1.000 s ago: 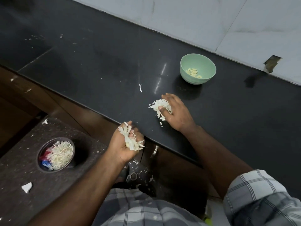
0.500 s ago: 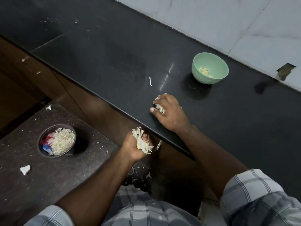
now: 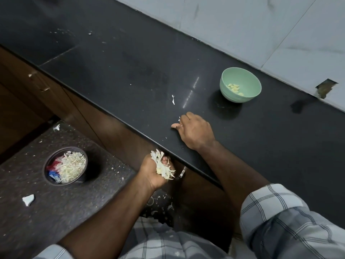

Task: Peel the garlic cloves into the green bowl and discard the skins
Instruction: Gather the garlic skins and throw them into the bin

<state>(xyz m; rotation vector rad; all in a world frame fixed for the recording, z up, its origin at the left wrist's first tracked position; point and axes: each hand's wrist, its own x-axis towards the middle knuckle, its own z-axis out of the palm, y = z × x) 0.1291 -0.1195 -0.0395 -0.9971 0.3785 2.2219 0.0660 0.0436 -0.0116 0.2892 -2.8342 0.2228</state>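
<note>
The green bowl (image 3: 240,85) stands on the black counter (image 3: 130,71) near the wall, with several peeled garlic cloves (image 3: 234,88) in it. My left hand (image 3: 155,172) grips a bunch of pale garlic skins (image 3: 162,166) just below the counter's front edge. On the counter near its edge, my right hand (image 3: 196,130) has its fingers curled over a few skins; only a scrap shows at the knuckles. A single loose skin (image 3: 173,100) lies on the counter beyond it.
A round dark bin (image 3: 64,165) on the speckled floor at lower left holds a heap of skins and red and blue wrappers. White scraps (image 3: 28,199) lie on the floor. Brown cabinet fronts run under the counter. Tiled wall behind the bowl.
My right hand has closed over the pile of skins on the counter, which now is almost hidden under it. My left hand still holds its bunch by the counter edge.
</note>
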